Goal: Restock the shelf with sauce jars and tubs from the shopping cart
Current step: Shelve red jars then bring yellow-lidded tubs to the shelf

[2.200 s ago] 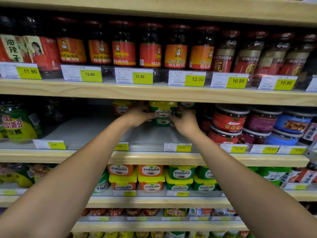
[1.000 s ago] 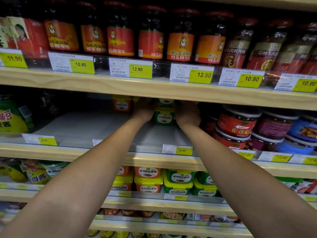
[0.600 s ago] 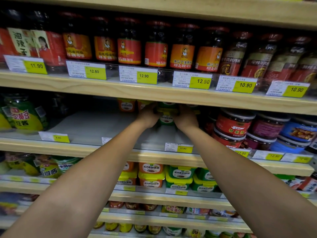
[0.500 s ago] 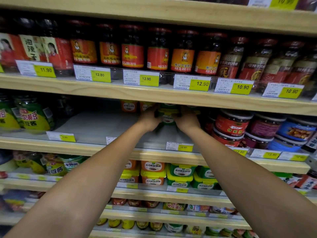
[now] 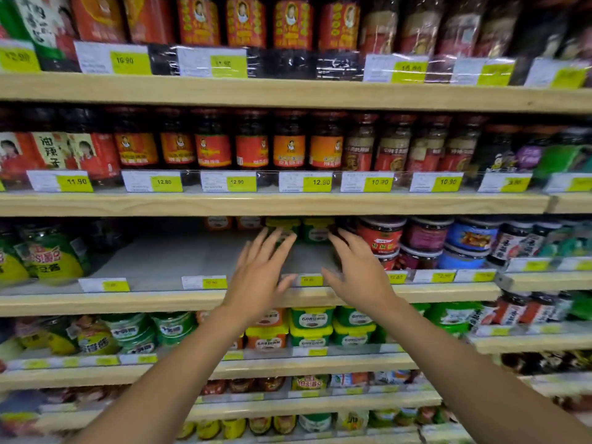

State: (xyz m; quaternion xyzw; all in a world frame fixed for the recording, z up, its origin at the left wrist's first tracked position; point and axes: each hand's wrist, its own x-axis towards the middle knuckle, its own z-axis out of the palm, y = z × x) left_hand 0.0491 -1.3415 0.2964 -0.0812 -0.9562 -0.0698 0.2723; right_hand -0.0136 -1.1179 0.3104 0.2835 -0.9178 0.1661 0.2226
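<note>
Hovering at the shelf edge (image 5: 128, 304): left hand (image 5: 259, 280), right hand (image 5: 358, 277), fingers (image 5: 272, 243) spread.

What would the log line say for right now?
left hand: open, empty | right hand: open, empty | green tubs: at back of shelf | step: tubs set down

i face pale, matt wood shelf edges (image 5: 288, 203), glossy glass jars (image 5: 211, 142), glossy plastic tubs (image 5: 317, 230) and a clear, shiny plastic strip (image 5: 192, 184) over paper price tags (image 5: 237, 181).

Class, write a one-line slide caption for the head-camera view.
Open left hand and open right hand hover before green tubs on the shelf.
</note>
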